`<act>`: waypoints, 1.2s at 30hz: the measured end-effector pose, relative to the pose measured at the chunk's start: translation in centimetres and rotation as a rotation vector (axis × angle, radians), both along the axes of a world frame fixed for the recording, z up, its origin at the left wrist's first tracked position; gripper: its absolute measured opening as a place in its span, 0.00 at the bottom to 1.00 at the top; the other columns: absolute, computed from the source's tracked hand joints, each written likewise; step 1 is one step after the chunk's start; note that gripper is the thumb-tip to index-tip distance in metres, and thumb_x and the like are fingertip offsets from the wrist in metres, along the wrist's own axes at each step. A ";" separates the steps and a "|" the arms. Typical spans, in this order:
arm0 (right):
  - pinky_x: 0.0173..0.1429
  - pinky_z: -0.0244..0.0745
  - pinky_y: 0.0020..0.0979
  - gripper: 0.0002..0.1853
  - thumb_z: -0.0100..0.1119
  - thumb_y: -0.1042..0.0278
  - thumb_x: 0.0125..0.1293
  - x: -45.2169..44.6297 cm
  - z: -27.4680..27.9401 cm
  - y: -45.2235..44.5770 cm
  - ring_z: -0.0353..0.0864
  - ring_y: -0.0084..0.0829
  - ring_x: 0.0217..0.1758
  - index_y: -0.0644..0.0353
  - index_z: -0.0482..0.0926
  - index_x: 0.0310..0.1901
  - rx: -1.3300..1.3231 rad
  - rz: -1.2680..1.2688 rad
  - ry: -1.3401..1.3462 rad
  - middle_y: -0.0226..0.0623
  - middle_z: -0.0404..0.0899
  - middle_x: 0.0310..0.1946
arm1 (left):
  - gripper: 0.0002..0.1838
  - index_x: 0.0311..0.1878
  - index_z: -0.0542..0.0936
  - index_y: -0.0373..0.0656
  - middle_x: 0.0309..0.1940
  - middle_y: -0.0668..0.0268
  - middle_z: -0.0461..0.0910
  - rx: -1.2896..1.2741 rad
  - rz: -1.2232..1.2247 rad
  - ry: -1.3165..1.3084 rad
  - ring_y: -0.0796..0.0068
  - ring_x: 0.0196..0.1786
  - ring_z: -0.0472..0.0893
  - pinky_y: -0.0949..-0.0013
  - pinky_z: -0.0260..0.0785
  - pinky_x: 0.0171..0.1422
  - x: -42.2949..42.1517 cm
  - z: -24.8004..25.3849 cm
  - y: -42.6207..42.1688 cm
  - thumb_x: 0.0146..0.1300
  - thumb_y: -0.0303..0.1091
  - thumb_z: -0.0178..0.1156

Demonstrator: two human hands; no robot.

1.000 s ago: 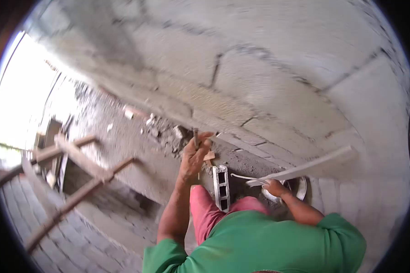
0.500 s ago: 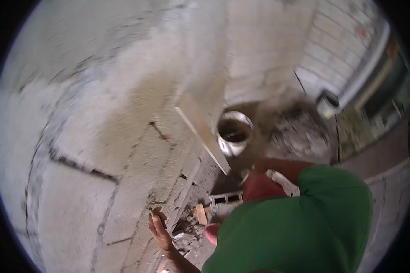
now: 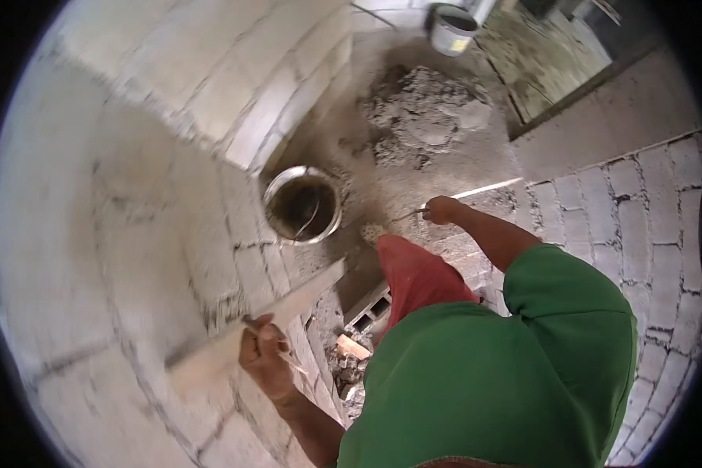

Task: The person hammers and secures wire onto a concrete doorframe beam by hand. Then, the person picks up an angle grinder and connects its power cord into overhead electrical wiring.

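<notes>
My right hand [image 3: 442, 210] is closed around the handle of a trowel [image 3: 405, 216]. A lump of wet mortar [image 3: 372, 232] covers its blade, above my red-clothed knee. At lower left, my left hand [image 3: 267, 360] is closed on a thin stick-like piece [image 3: 296, 365], whose dark end pokes out above the fingers. Behind that hand a long flat wooden board [image 3: 316, 290] slants across the block wall [image 3: 152, 273]. Whether the hand also touches the board I cannot tell. A white bucket [image 3: 337, 214] with grey mix inside stands beyond the board.
A heap of mortar [image 3: 425, 117] lies on the floor past the bucket. Another bucket [image 3: 452, 33] stands at the far end. Hollow block [image 3: 369, 310], a wood scrap [image 3: 352, 347] and rubble lie by my legs. A second block wall [image 3: 655, 210] rises at right.
My view has swung, so the bucket now appears further left. The board appears lower, behind my left hand. My right hand has reached outward, and the loaded trowel now shows clearly.
</notes>
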State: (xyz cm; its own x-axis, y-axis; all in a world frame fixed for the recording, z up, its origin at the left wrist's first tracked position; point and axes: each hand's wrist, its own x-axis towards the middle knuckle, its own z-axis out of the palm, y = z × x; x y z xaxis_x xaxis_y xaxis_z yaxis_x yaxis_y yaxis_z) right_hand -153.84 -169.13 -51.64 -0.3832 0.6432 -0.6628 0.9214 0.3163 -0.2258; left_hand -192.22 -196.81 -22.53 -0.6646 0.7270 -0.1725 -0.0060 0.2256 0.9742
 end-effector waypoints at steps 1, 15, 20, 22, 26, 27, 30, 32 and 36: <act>0.53 0.77 0.47 0.23 0.55 0.48 0.64 0.9 -0.1 1.9 0.83 0.52 0.49 0.62 0.85 0.43 -0.009 -0.035 -0.018 0.53 0.84 0.43 | 0.13 0.44 0.81 0.31 0.23 0.70 0.73 -0.001 0.063 0.005 0.84 0.24 0.69 0.78 0.60 0.28 -0.2 0.4 3.9 0.67 0.33 0.57; 0.53 0.77 0.48 0.27 0.48 0.39 0.70 23.7 -4.8 7.9 0.83 0.52 0.48 0.55 0.85 0.47 -0.225 -0.327 -0.267 0.50 0.84 0.42 | 0.26 0.57 0.77 0.31 0.52 0.46 0.78 -0.564 0.275 1.100 0.48 0.50 0.80 0.52 0.73 0.55 -14.7 -2.5 24.0 0.75 0.49 0.50; 0.52 0.78 0.45 0.30 0.54 0.38 0.68 24.4 5.0 2.5 0.85 0.49 0.48 0.64 0.85 0.43 -0.321 -0.832 -0.314 0.55 0.84 0.43 | 0.25 0.52 0.79 0.32 0.48 0.49 0.79 -0.481 0.066 1.138 0.51 0.50 0.79 0.53 0.73 0.56 -20.8 -11.8 23.4 0.75 0.49 0.51; 0.52 0.79 0.45 0.31 0.53 0.37 0.68 25.0 5.0 -0.6 0.85 0.49 0.48 0.65 0.85 0.43 -0.325 -0.882 -0.319 0.54 0.84 0.43 | 0.23 0.45 0.81 0.34 0.42 0.50 0.82 -0.331 -0.126 0.883 0.49 0.46 0.80 0.53 0.74 0.56 -16.7 -12.9 25.7 0.73 0.49 0.53; 0.50 0.79 0.45 0.32 0.49 0.38 0.70 24.2 5.4 -2.0 0.86 0.47 0.47 0.65 0.84 0.46 -0.318 -1.113 -0.304 0.53 0.84 0.45 | 0.12 0.36 0.80 0.40 0.43 0.54 0.83 0.095 -0.893 0.815 0.46 0.44 0.82 0.50 0.74 0.55 -9.3 -18.8 33.9 0.69 0.39 0.56; 0.50 0.80 0.45 0.32 0.48 0.38 0.71 23.8 5.2 -2.3 0.86 0.47 0.47 0.66 0.83 0.47 -0.341 -1.194 -0.303 0.53 0.84 0.46 | 0.11 0.36 0.81 0.41 0.43 0.52 0.83 -0.181 -0.919 0.883 0.47 0.46 0.82 0.53 0.75 0.53 -5.8 -18.6 35.7 0.68 0.38 0.56; 0.48 0.81 0.44 0.31 0.48 0.40 0.71 23.3 6.2 -0.5 0.86 0.46 0.44 0.66 0.83 0.46 -0.351 -0.979 -0.222 0.51 0.85 0.44 | 0.17 0.44 0.83 0.37 0.39 0.52 0.84 -0.526 -0.848 0.512 0.52 0.39 0.83 0.55 0.74 0.47 0.3 -19.5 40.8 0.66 0.43 0.58; 0.42 0.82 0.46 0.30 0.48 0.42 0.72 24.1 4.3 1.3 0.87 0.46 0.37 0.68 0.83 0.43 -0.350 -1.151 -0.164 0.51 0.85 0.38 | 0.18 0.44 0.83 0.36 0.36 0.52 0.85 -0.612 -0.885 0.413 0.52 0.38 0.84 0.55 0.73 0.47 4.1 -15.8 44.3 0.65 0.44 0.59; 0.36 0.81 0.52 0.34 0.48 0.40 0.71 23.7 6.0 5.6 0.86 0.48 0.30 0.72 0.83 0.38 -0.422 -1.502 -0.097 0.57 0.83 0.31 | 0.18 0.41 0.84 0.37 0.27 0.55 0.84 -0.650 -0.965 0.444 0.57 0.34 0.83 0.56 0.73 0.45 2.5 -20.0 48.8 0.64 0.45 0.59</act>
